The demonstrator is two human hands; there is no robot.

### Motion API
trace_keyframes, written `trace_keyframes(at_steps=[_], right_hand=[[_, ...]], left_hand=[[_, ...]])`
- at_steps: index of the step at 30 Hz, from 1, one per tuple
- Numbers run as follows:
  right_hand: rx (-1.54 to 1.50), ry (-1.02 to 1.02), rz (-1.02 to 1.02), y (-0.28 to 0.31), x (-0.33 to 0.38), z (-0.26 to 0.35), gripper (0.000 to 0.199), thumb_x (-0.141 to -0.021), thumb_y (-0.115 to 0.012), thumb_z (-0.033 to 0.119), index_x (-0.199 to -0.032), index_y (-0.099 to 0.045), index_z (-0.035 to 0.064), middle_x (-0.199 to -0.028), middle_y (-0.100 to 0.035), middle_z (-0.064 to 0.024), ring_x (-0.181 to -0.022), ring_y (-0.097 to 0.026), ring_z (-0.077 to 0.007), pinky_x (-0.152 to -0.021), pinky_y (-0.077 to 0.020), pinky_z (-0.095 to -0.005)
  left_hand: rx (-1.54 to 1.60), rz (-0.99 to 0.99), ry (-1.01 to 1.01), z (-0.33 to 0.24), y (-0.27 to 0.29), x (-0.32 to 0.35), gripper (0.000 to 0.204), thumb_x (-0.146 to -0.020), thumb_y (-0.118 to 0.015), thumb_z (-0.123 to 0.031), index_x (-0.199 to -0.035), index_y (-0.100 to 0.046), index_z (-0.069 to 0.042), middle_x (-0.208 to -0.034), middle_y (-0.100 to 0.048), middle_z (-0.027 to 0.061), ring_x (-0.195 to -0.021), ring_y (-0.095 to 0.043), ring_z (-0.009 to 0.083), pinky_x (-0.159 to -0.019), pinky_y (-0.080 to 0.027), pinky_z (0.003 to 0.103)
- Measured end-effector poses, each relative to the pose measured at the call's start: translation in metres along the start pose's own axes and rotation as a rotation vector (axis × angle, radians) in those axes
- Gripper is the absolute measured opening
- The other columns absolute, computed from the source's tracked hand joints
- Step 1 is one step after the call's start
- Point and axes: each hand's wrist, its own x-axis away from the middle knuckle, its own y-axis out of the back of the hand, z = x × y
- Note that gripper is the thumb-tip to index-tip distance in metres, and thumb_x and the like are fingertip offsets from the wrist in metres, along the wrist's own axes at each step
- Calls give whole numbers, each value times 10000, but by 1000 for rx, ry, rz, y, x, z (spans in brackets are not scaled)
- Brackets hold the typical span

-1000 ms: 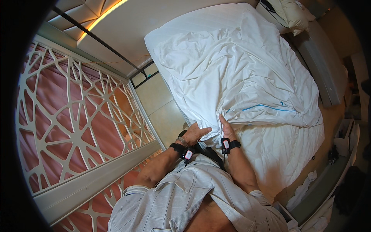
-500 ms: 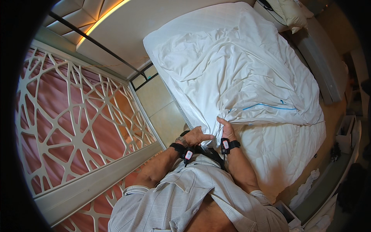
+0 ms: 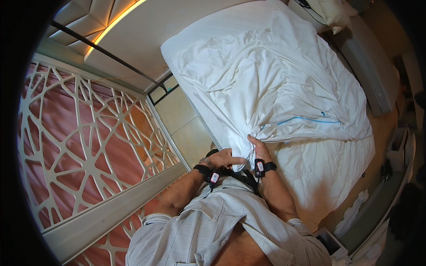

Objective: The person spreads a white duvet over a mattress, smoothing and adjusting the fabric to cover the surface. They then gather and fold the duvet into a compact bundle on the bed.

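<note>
A rumpled white duvet cover [image 3: 248,71] with a blue strip along one edge lies over the bed, and one corner is pulled toward me into a bunch. My right hand [image 3: 262,153] is closed round this gathered cloth, thumb on top. Just left of it, my left hand [image 3: 221,158] grips the cloth's near end, one finger lying across it; its other fingers are partly hidden. Under the cover's near right side shows a white quilt [image 3: 315,168], spread over the bed's right part. Both wrists wear black straps with small devices.
A white lattice screen [image 3: 88,159] before pink curtains stands at left. A black metal rail [image 3: 106,51] runs toward the tiled floor [image 3: 182,115] beside the mattress. Cream pillows [image 3: 330,15] lie at far right, above a grey padded bench [image 3: 366,66]. Crumpled white cloth [image 3: 353,215] lies lower right.
Both hands keep their hold on the cloth. My left hand has shifted slightly downward, and the bunched end between the hands looks fuller and rounder. The view has moved a little.
</note>
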Motion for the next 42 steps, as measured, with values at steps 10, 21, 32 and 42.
trace_keyframes(at_steps=[10,21,32,42], right_hand=[[7,-32,47,4,5,-3,410,-925,-719,248,-1235,-642,-9,-1106,-747,-158,-989,-742,-306,-939,-594,-440],[-105,44,71,3,-7,3,444,-983,-619,244,-1296,-603,-69,-1191,-726,-192,-1068,-720,-335,-991,-560,-471],[-41,188,-90,0,-34,-1,296,-961,-670,234,-1179,-624,39,-1057,-717,-136,-923,-722,-311,-867,-595,-462],[117,251,-163,9,-40,5,296,-920,-737,176,-1162,-659,25,-1033,-712,-86,-862,-709,-241,-781,-584,-391]], left_hand=[[752,-199,-188,17,23,-46,387,-1082,-561,-325,-1220,-652,25,-1146,-737,119,-1007,-722,212,-908,-590,373],[771,-402,-243,41,26,-45,176,-1016,-696,-190,-1102,-645,-46,-965,-711,46,-815,-694,150,-740,-601,328],[498,-261,-231,20,11,-10,181,-978,-757,-195,-1056,-638,-83,-844,-631,-31,-683,-639,85,-593,-550,249],[468,-198,-188,11,6,-4,196,-971,-757,-149,-986,-594,-41,-762,-644,23,-622,-656,124,-585,-555,269]])
